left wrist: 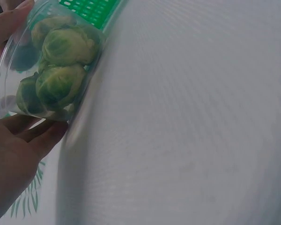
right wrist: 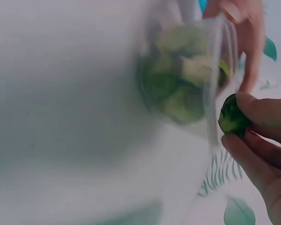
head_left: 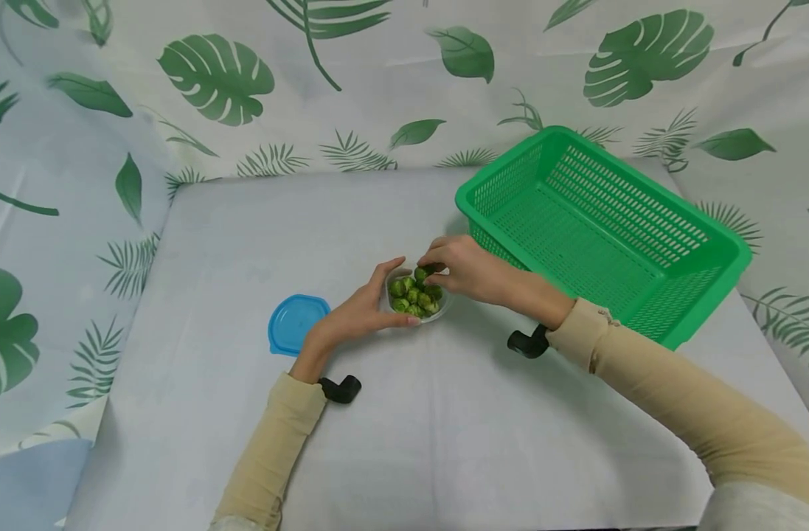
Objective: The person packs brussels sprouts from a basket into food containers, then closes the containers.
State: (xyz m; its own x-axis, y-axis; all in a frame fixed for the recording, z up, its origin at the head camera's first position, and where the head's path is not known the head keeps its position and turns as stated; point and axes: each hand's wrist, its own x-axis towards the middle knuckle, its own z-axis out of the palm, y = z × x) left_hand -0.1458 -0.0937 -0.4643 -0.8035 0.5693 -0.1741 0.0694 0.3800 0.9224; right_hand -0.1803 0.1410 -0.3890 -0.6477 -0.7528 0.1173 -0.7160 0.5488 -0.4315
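A small clear plastic tub (head_left: 446,305) of green Brussels sprouts (head_left: 412,296) stands on the pale tabletop. My left hand (head_left: 364,310) holds the tub from its left side, fingers and thumb spread around the wall; the left wrist view shows several sprouts (left wrist: 61,86) through the clear side. Between the thumb and fingers of my right hand (head_left: 469,269), one Brussels sprout (right wrist: 234,116) is pinched at the tub's rim. The right wrist view has this sprout just outside the rim, above the others.
A blue plastic lid (head_left: 296,324) lies left of the tub, partly behind my left wrist. To the right, a large green slotted basket (head_left: 570,228) stands close to my right forearm, with no contents visible. Leaf-patterned cloth (head_left: 351,96) hangs around the table's back and sides.
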